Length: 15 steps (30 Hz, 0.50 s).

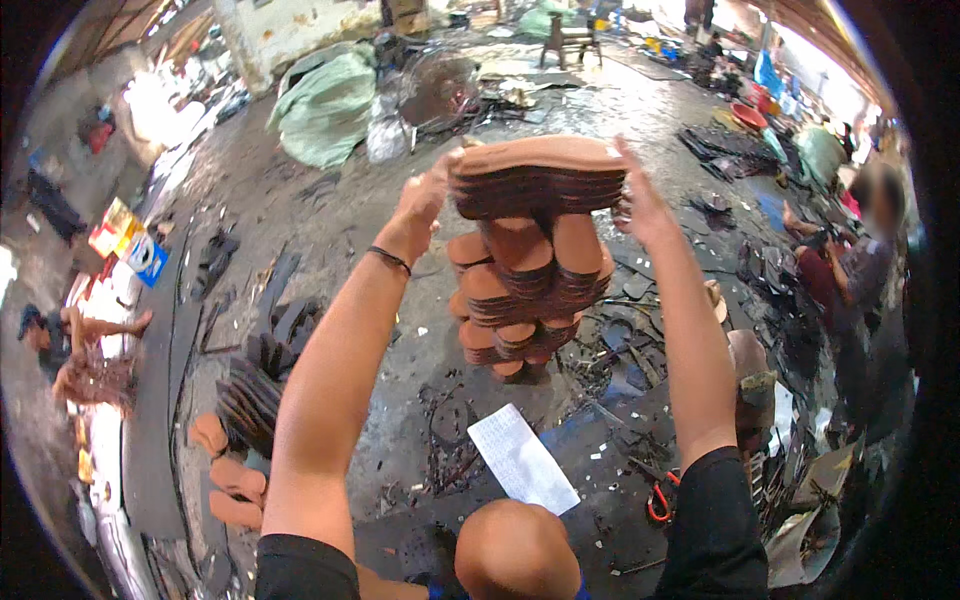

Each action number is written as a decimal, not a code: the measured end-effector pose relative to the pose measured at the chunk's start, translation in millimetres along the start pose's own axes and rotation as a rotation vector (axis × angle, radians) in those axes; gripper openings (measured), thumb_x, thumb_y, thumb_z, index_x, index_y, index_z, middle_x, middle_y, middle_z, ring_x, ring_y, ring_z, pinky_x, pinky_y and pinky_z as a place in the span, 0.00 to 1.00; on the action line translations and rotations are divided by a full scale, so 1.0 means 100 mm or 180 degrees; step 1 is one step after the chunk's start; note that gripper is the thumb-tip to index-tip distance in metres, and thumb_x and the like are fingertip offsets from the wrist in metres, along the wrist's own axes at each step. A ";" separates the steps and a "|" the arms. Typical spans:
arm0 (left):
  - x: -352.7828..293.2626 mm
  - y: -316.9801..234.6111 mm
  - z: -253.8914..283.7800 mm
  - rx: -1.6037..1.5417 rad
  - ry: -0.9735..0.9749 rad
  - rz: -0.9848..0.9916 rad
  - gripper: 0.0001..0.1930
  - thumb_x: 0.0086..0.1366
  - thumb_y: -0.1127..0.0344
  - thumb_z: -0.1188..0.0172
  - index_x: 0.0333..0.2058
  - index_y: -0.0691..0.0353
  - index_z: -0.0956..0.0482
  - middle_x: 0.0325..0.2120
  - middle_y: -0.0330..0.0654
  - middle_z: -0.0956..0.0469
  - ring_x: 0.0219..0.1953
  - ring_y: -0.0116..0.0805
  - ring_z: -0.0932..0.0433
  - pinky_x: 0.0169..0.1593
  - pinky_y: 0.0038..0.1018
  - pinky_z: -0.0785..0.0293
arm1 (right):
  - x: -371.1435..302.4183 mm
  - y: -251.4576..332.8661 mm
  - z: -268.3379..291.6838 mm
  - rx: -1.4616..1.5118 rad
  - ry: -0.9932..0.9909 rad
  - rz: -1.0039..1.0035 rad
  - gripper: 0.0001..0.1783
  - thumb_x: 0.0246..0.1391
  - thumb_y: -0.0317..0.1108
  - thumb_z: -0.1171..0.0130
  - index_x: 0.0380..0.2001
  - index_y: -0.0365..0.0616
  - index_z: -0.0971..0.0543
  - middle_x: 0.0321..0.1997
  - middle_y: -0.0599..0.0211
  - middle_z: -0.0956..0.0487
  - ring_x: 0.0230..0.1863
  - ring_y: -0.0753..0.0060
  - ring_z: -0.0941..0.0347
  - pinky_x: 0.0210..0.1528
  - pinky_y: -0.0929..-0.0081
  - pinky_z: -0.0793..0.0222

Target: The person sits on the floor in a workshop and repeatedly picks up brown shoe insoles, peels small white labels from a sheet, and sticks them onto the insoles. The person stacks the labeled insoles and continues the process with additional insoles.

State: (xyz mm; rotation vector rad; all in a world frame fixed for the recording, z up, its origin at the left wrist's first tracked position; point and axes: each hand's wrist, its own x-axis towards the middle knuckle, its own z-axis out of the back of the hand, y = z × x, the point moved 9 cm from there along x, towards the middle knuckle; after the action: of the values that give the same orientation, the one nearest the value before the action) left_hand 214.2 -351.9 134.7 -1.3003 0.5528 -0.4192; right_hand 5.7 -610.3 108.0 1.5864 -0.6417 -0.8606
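Observation:
My left hand [425,207] and my right hand [643,205] grip the two ends of a bundle of shoe soles [540,158], tan on top with dark layered edges. The bundle lies crosswise at the top of a tall pile of shoe soles [516,245], which stands on the floor in front of me. Whether the bundle rests fully on the pile or is held just over it, I cannot tell. Both arms reach forward, one on each side of the pile, and a dark band circles my left wrist. My fingertips are partly hidden behind the bundle's ends.
A written paper sheet [523,457] and red-handled scissors [660,497] lie near me. More tan soles [237,478] and dark stacked pieces [250,395] are at left. Scraps litter the floor. People sit at left [95,350] and right [850,265]. A green sack [325,105] stands farther back.

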 end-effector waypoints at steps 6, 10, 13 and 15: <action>-0.75 0.22 1.29 0.0552 -0.0226 -0.0697 0.43 0.60 0.37 0.42 0.61 0.68 0.36 0.61 0.56 0.37 0.64 0.47 0.39 0.64 0.43 0.41 | -0.41 0.71 0.67 0.0375 -0.1138 0.1995 0.36 0.57 0.64 0.51 0.64 0.60 0.33 0.63 0.66 0.32 0.66 0.70 0.42 0.60 0.59 0.50; -1.77 1.08 1.97 0.2287 0.0019 -0.1140 0.33 0.63 0.49 0.37 0.58 0.68 0.33 0.56 0.56 0.31 0.61 0.48 0.33 0.64 0.38 0.39 | -1.76 0.83 -0.32 0.0098 -0.0698 0.2798 0.30 0.66 0.45 0.52 0.65 0.42 0.40 0.65 0.59 0.31 0.66 0.66 0.37 0.67 0.60 0.52; -2.33 1.83 2.18 0.2850 0.0430 -0.1261 0.33 0.61 0.49 0.36 0.57 0.66 0.32 0.57 0.58 0.33 0.61 0.54 0.34 0.64 0.42 0.38 | -2.27 0.57 -1.36 -0.0378 0.0594 0.2898 0.30 0.64 0.39 0.49 0.65 0.40 0.40 0.61 0.57 0.30 0.63 0.67 0.36 0.67 0.67 0.48; -2.66 2.29 2.39 0.3063 0.0606 -0.1013 0.32 0.61 0.51 0.36 0.57 0.64 0.32 0.59 0.58 0.34 0.61 0.56 0.34 0.63 0.44 0.37 | -2.66 0.23 -2.20 -0.1081 0.1164 0.2815 0.30 0.62 0.35 0.48 0.64 0.37 0.40 0.56 0.59 0.29 0.59 0.69 0.34 0.64 0.68 0.43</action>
State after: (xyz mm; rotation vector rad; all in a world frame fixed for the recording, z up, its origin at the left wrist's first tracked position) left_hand 141.3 40.7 -9.4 -0.4107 0.2273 -0.9407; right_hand 31.8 -276.7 194.4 0.9524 -0.7796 -0.0074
